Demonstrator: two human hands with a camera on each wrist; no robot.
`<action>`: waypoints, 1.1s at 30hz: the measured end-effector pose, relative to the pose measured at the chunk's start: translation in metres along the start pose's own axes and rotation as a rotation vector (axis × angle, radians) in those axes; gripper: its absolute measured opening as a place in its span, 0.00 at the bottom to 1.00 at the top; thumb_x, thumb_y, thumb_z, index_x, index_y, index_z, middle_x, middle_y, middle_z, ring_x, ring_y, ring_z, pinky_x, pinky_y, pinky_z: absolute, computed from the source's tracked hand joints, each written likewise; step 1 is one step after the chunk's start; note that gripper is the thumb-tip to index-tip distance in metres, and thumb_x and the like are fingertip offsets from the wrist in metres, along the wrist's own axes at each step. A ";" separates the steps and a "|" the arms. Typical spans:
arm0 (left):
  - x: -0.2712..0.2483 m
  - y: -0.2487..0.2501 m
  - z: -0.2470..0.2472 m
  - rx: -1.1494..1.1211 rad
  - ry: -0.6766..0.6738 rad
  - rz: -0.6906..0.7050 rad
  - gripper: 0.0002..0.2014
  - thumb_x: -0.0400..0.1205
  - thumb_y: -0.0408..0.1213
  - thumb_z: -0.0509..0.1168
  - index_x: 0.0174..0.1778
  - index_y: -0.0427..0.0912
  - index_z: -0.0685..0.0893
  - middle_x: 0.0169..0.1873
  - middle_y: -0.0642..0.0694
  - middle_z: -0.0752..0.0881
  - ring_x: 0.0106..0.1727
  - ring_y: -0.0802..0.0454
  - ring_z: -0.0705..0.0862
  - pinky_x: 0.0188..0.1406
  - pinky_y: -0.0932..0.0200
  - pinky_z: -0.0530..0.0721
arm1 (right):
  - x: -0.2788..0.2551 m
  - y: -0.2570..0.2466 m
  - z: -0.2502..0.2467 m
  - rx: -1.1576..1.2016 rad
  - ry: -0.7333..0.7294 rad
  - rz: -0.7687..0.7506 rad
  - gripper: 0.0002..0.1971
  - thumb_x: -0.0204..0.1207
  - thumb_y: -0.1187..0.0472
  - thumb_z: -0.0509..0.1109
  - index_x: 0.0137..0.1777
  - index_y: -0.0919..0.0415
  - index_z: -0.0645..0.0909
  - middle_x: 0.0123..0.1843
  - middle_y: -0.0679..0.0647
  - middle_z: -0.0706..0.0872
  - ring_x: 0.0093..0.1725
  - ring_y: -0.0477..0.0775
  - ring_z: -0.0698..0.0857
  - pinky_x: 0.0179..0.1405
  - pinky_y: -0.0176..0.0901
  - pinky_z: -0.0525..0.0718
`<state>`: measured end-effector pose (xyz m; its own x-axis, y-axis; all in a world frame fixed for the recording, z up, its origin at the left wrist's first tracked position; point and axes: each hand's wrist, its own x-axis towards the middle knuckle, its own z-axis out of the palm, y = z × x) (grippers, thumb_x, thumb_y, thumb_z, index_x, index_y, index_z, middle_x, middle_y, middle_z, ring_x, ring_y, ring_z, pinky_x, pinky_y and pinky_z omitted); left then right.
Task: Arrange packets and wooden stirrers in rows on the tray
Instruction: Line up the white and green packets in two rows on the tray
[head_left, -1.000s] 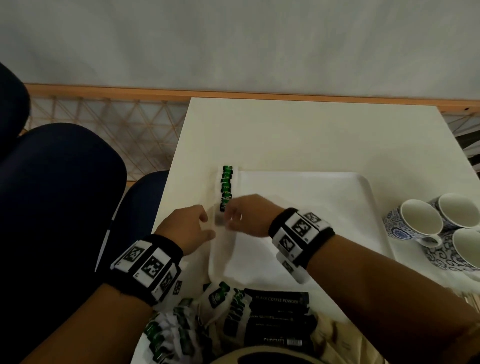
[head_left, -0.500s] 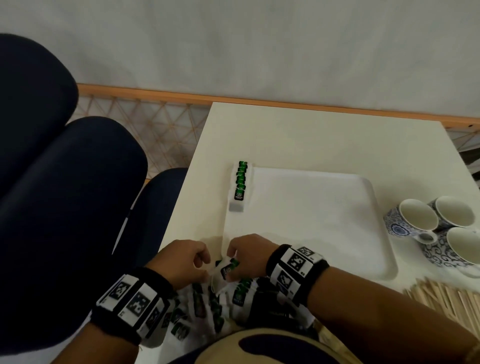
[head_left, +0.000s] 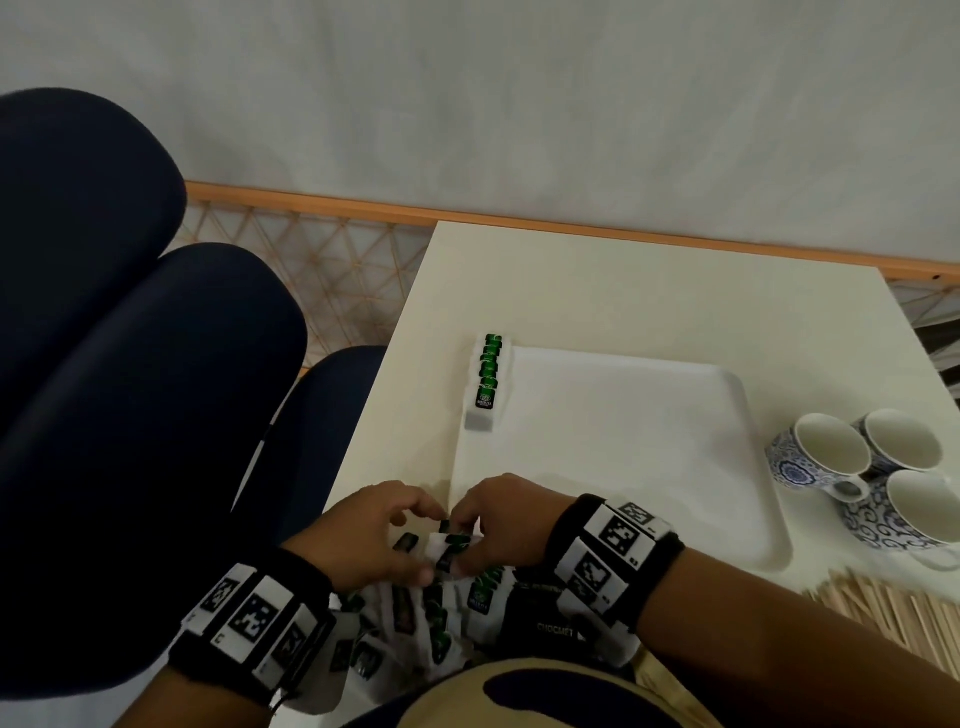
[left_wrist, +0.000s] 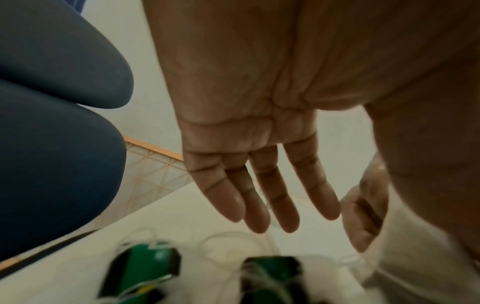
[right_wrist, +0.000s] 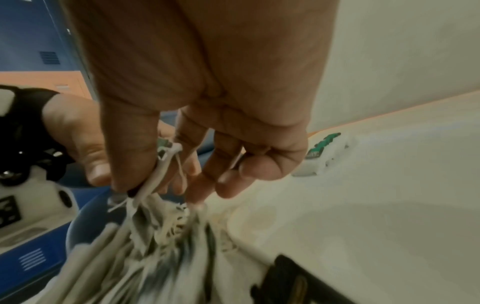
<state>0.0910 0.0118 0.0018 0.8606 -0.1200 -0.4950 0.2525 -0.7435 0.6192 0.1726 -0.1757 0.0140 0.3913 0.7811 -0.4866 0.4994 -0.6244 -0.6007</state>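
Two hands meet over the heap of packets (head_left: 431, 618) at the near edge of the worktop (head_left: 623, 291), just in front of the near left corner of the white tray (head_left: 649, 467). The right hand (head_left: 506, 517) pinches a white-and-green packet (head_left: 451, 551) between its thumb and fingers; from the wrist view a thin white packet edge runs along the thumb, with the other fingers curled loosely beside it. The left hand (head_left: 363, 535) sits just beside it, fingertips close to the same packet, but from the head view I can't tell if it grips anything. Its own wrist view shows the fingers (left_wrist: 262, 197) held fairly straight and relaxed above blurred green packets.

On the tray, a short row of green tea packets (head_left: 488, 379) stands overlapped along the far left rim, well apart from the hands. The remainder of the tray surface is plain white. Among the heap near the body lie darker packets (head_left: 540, 618). A bundle of wooden stirrers (head_left: 893, 613) lies on the worktop at the near right, past the tray's corner. Three blue-patterned cups (head_left: 857, 467) cluster to the right of the tray. Dark blue chair cushions (head_left: 130, 389) stand to the left of the worktop.
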 end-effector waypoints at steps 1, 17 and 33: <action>0.001 0.001 -0.003 -0.058 -0.018 0.017 0.25 0.66 0.47 0.81 0.55 0.67 0.79 0.57 0.67 0.80 0.58 0.67 0.78 0.54 0.68 0.77 | -0.002 0.000 -0.003 0.026 0.010 -0.002 0.15 0.70 0.48 0.77 0.53 0.56 0.88 0.48 0.54 0.87 0.49 0.53 0.84 0.50 0.48 0.82; 0.049 0.024 -0.023 -0.896 0.222 -0.001 0.04 0.78 0.21 0.68 0.41 0.31 0.80 0.39 0.33 0.88 0.38 0.42 0.88 0.38 0.54 0.89 | 0.010 0.015 -0.037 0.593 0.463 -0.040 0.19 0.73 0.65 0.77 0.53 0.55 0.69 0.49 0.55 0.78 0.36 0.60 0.90 0.37 0.53 0.89; 0.068 0.021 -0.020 -0.895 0.392 -0.055 0.12 0.69 0.24 0.77 0.46 0.37 0.89 0.38 0.41 0.92 0.37 0.47 0.90 0.33 0.57 0.86 | 0.039 0.038 -0.027 0.758 0.533 0.059 0.03 0.74 0.62 0.76 0.45 0.57 0.85 0.33 0.50 0.88 0.35 0.46 0.85 0.41 0.43 0.84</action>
<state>0.1639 0.0015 -0.0065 0.8827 0.2476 -0.3993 0.3996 0.0514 0.9152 0.2276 -0.1685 -0.0111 0.7975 0.5308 -0.2866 -0.0976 -0.3553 -0.9296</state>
